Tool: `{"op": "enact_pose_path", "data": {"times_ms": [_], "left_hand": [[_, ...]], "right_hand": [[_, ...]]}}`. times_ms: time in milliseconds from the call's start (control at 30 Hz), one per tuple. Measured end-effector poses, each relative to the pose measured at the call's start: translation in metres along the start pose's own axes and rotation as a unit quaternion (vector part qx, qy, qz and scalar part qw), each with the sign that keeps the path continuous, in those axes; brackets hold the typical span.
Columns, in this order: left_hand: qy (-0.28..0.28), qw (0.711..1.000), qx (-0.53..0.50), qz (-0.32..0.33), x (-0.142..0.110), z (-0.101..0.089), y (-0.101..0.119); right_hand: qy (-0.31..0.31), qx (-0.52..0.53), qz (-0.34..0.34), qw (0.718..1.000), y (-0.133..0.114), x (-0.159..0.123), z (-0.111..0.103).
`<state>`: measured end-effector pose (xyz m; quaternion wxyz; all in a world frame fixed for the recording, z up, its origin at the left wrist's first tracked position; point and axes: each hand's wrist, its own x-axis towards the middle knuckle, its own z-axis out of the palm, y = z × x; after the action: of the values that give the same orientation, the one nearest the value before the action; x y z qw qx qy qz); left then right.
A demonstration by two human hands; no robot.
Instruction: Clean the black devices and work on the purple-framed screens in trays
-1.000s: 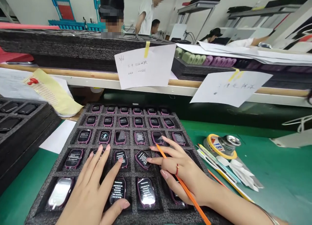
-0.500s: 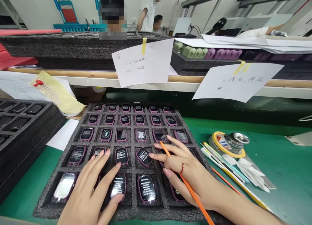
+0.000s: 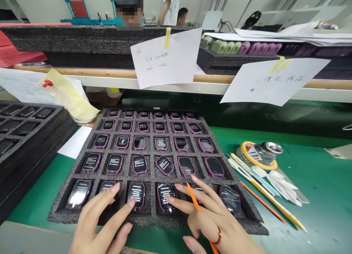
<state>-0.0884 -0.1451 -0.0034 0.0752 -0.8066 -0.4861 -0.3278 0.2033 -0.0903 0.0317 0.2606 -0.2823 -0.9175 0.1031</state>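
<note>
A black foam tray [image 3: 151, 221] holds several purple-cased smartwatches in separate compartments; most screens show white text. My left hand [image 3: 101, 224] is open over the nearest row. Its index fingertip rests on the lit screen of a smartwatch [image 3: 136, 191], and the other fingers partly cover the watch to its left. My right hand [image 3: 217, 221] grips a thin orange stick [image 3: 194, 196] whose tip points up and away from me. The right index fingertip touches the neighbouring smartwatch [image 3: 164, 191], which shows a text list. Another watch in that row is partly hidden behind the right hand.
Pens [image 3: 258, 188], a glass jar with a yellow tape roll [image 3: 258, 155] and crumpled white tissue [image 3: 283, 186] lie right on the green table. A second foam tray [image 3: 57, 136] stands left. Beyond is a shelf edge [image 3: 115, 76] with handwritten papers [image 3: 167, 69]. People are behind it.
Both hands have moved toward me, from the second-nearest row of watches to the nearest. The left fingers lie lower on the tray. The orange stick has stayed in the right hand.
</note>
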Motion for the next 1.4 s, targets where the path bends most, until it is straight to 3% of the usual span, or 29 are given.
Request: {"op": "enact_pose_path", "data": {"times_ms": [467, 767, 1000, 1200, 1400], "left_hand": [[-0.007, 0.999, 0.039, 0.014, -0.006, 0.005, 0.002], [0.035, 0.999, 0.023, 0.033, -0.026, -0.006, -0.010], [0.062, 0.986, 0.125, -0.091, -0.045, -0.017, -0.026], [0.001, 0.989, 0.107, -0.099, -0.042, -0.015, -0.022], [0.052, 0.988, 0.102, -0.107, -0.054, -0.012, -0.021]], "right_hand": [[0.070, -0.013, -0.008, 0.997, -0.011, -0.003, 0.013], [0.055, 0.026, -0.019, 0.998, -0.036, 0.028, 0.039], [0.075, 0.048, -0.012, 0.996, -0.039, 0.036, 0.049], [0.061, 0.020, 0.008, 0.998, -0.039, 0.040, 0.055], [0.055, -0.026, -0.030, 0.998, -0.039, 0.040, 0.060]]}}
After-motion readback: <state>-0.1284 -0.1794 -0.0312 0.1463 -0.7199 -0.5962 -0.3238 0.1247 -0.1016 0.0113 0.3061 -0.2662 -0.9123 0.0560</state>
